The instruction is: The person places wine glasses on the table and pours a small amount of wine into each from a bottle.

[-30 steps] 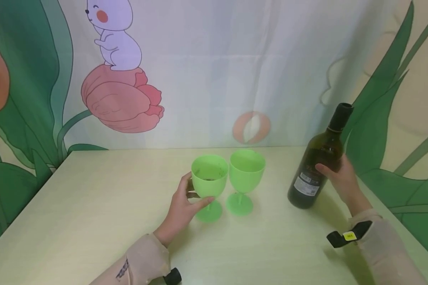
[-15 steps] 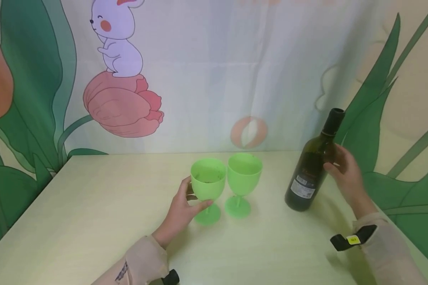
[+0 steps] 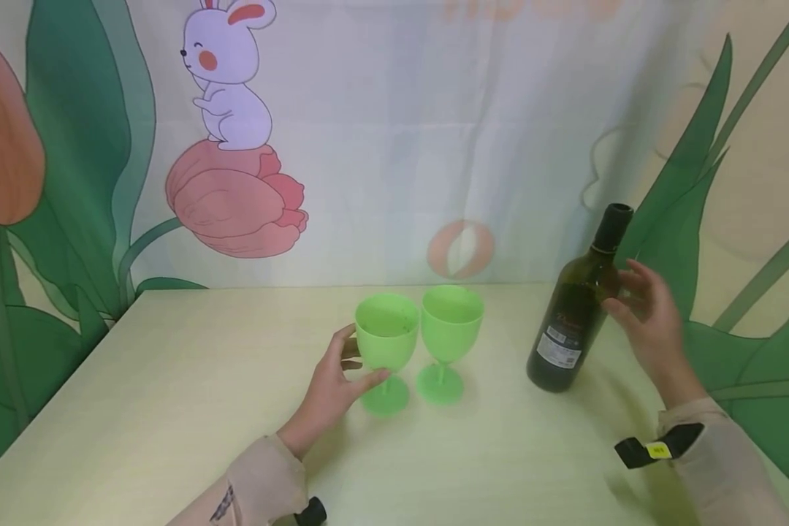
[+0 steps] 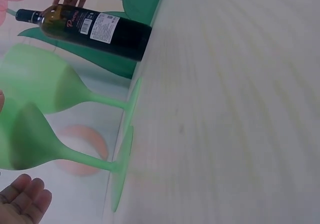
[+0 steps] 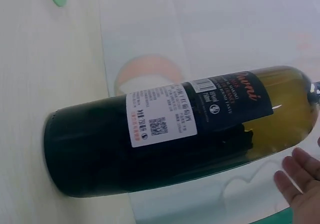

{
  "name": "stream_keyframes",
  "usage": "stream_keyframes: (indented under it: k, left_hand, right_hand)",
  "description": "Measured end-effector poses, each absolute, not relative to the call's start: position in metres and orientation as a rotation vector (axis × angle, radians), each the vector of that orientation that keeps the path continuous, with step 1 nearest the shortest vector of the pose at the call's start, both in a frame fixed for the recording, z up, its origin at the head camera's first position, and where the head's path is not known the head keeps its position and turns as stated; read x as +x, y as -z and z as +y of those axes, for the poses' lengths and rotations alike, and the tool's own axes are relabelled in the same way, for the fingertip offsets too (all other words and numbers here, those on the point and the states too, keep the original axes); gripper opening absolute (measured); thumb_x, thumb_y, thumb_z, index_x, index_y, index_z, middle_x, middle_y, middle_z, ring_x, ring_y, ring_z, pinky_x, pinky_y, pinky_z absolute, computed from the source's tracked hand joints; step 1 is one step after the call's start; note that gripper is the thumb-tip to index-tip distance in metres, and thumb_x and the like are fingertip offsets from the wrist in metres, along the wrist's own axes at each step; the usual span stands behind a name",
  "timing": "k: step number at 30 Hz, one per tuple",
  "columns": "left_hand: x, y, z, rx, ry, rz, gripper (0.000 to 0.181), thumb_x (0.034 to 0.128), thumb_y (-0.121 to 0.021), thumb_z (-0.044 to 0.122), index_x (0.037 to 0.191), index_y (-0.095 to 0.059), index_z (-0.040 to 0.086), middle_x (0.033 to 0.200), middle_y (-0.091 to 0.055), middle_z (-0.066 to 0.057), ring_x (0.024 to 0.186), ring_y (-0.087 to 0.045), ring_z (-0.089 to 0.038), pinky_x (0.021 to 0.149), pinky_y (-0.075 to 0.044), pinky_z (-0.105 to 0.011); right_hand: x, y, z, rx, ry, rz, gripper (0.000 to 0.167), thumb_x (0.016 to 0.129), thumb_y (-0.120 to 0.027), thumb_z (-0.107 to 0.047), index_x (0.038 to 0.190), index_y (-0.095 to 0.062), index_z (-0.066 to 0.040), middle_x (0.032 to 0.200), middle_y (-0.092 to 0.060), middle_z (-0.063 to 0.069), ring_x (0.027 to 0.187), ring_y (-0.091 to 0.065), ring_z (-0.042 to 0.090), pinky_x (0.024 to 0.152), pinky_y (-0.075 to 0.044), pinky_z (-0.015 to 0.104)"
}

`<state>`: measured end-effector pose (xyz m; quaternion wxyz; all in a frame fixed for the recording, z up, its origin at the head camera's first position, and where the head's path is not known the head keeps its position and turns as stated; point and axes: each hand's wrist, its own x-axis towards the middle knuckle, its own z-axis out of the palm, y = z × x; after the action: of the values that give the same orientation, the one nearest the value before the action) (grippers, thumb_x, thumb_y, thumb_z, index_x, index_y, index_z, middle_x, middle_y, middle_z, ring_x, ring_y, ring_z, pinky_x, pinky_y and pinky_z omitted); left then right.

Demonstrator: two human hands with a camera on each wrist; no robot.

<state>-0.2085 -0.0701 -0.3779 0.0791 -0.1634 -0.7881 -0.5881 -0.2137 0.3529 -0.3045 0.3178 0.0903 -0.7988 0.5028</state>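
Two light green goblets stand side by side on the table. The left goblet has dark specks inside its bowl. The right goblet stands close beside it. My left hand is at the left goblet, thumb near the stem; in the left wrist view its straight fingers sit apart from the bowl. A dark wine bottle stands to the right, with dark liquid up near its shoulder. My right hand is beside the bottle's shoulder with fingers spread; the right wrist view shows a gap between fingers and glass.
The pale table reaches back to a printed curtain with a rabbit and tulips. Black wrist cameras are strapped on both sleeves, the right one low over the table.
My right hand has loosened from the bottle and drawn away to the right. The bottle has been left standing. The left hand and both goblets keep their places; the head view has shifted slightly.
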Motion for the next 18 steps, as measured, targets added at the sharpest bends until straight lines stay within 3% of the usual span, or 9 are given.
stream_keyframes:
  k: [7, 14, 18]
  left_hand:
    - [-0.211, 0.376, -0.078, -0.471, 1.706, -2.391, 0.082, 0.0756, -0.082, 0.02, 0.143, -0.036, 0.013, 0.126, -0.057, -0.01, 0.114, -0.055, -0.029, 0.098, -0.048, -0.046]
    - [-0.215, 0.371, -0.091, -0.456, 1.603, -2.433, 0.083, 0.0767, -0.081, 0.021, 0.145, -0.035, 0.012, 0.132, -0.053, -0.013, 0.12, -0.053, -0.027, 0.1, -0.048, -0.042]
    - [-0.22, 0.372, -0.101, -0.456, 1.496, -2.461, 0.084, 0.077, -0.081, 0.022, 0.145, -0.033, 0.01, 0.134, -0.051, -0.014, 0.122, -0.051, -0.029, 0.1, -0.047, -0.044]
  right_hand:
    - [-0.206, 0.295, 0.35, 0.334, -1.143, -1.887, 0.049, 0.09, -0.056, -0.007, 0.138, -0.047, -0.006, 0.129, -0.056, -0.014, 0.117, -0.051, -0.002, 0.096, -0.04, 0.009]
    - [-0.193, 0.278, 0.326, 0.43, -0.898, -1.848, 0.045, 0.089, -0.058, -0.016, 0.131, -0.055, 0.0, 0.131, -0.053, -0.017, 0.116, -0.049, -0.006, 0.101, -0.036, 0.012]
    - [-0.194, 0.272, 0.309, 0.539, -0.792, -1.823, 0.044, 0.09, -0.06, -0.019, 0.127, -0.057, 0.004, 0.128, -0.061, 0.002, 0.117, -0.049, -0.005, 0.103, -0.037, 0.014]
